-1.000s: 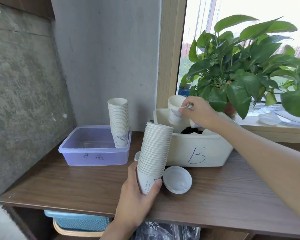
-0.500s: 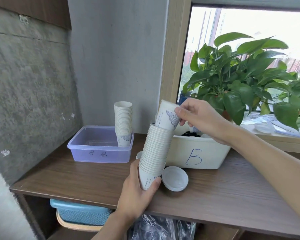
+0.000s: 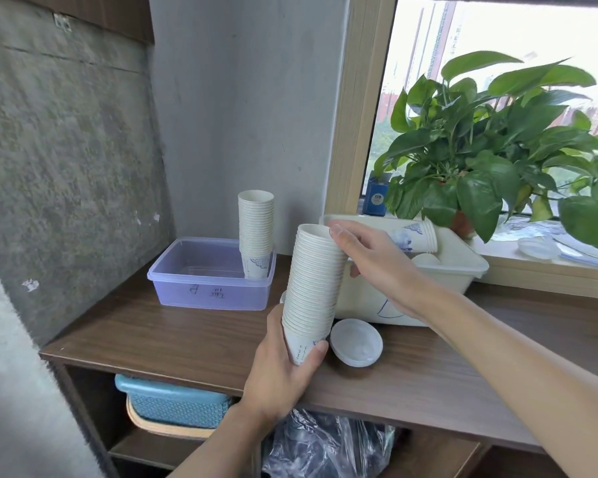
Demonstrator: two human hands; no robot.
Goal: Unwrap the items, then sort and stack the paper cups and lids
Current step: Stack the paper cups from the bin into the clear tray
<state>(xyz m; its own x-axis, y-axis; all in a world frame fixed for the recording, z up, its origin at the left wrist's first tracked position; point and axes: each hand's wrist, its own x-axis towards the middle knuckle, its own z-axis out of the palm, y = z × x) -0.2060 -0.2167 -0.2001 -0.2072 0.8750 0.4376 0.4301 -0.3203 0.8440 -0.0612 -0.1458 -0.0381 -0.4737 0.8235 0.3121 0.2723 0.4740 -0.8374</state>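
My left hand (image 3: 283, 370) grips the bottom of a tall stack of white paper cups (image 3: 313, 288), held tilted above the wooden tabletop. My right hand (image 3: 373, 260) is at the stack's top, fingers curled over the rim of the uppermost cup. A second, shorter cup stack (image 3: 256, 232) stands upright in the right corner of a purple plastic box (image 3: 204, 294). A few nested cups with blue print (image 3: 416, 236) lie on their side in the white bin marked B (image 3: 463, 270). One white lid (image 3: 356, 343) lies on the table in front of the bin.
A leafy potted plant (image 3: 480, 167) stands on the window sill behind the bin, with clear lids (image 3: 539, 250) beside it. Under the tabletop sit a blue basket (image 3: 173, 405) and crumpled clear plastic wrap (image 3: 325, 446). Concrete walls close off the left and back.
My right hand lifted one cup out of the white bin, carried it left and seated it on top of the stack in my left hand. The view has moved closer.
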